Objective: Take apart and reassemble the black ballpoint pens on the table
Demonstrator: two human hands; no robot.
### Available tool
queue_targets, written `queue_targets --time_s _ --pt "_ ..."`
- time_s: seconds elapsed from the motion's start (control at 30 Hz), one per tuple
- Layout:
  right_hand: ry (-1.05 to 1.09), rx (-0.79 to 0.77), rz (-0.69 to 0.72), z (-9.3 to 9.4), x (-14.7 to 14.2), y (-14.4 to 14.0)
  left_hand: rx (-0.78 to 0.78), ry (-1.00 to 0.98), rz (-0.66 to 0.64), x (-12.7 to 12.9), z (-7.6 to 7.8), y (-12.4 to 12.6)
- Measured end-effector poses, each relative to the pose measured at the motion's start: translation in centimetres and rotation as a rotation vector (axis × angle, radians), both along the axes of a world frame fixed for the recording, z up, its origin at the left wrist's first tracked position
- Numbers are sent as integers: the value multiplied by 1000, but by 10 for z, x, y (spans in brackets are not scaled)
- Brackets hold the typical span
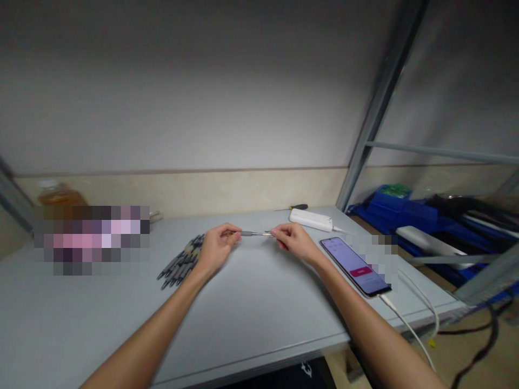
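Note:
A slim pen (252, 234) with a grey barrel and a thinner, pale metallic-looking right part is held level above the table. The fingers of my left hand (215, 248) are closed around its grey end. At its other end, my right hand (295, 242) pinches the thin tip between thumb and fingers; the very end is hidden there. Several similar grey-and-black pens (178, 268) lie in a loose pile on the table, just left of my left hand and partly behind it.
On the grey table (251, 308), a lit phone (357, 265) with a white cable lies beside my right forearm. A white power strip or adapter (311, 219) and a screwdriver (299, 207) are near the wall. Metal bed-frame posts (381, 102) stand right.

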State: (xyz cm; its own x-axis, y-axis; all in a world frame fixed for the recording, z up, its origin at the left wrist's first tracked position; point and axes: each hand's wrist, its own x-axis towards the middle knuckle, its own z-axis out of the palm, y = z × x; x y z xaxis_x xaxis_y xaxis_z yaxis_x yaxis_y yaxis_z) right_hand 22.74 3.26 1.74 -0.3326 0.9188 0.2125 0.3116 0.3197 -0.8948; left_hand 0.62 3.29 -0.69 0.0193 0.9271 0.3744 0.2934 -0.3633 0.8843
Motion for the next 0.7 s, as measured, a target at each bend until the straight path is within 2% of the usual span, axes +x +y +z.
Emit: queue_targets --time_s 0.07,0.27,0.47,0.57,0.7 --pt "50 -77 26 0 2 1 47 76 45 1 3 -4" --pt "243 -474 150 -4 9 8 199 285 127 5 10 -16" --pt "293 -630 205 -8 14 13 279 352 150 9 15 -21" --pt "340 -636 173 -9 11 14 272 355 134 9 15 -20" --pt "529 -419 -17 -5 3 12 277 366 25 11 10 -19"
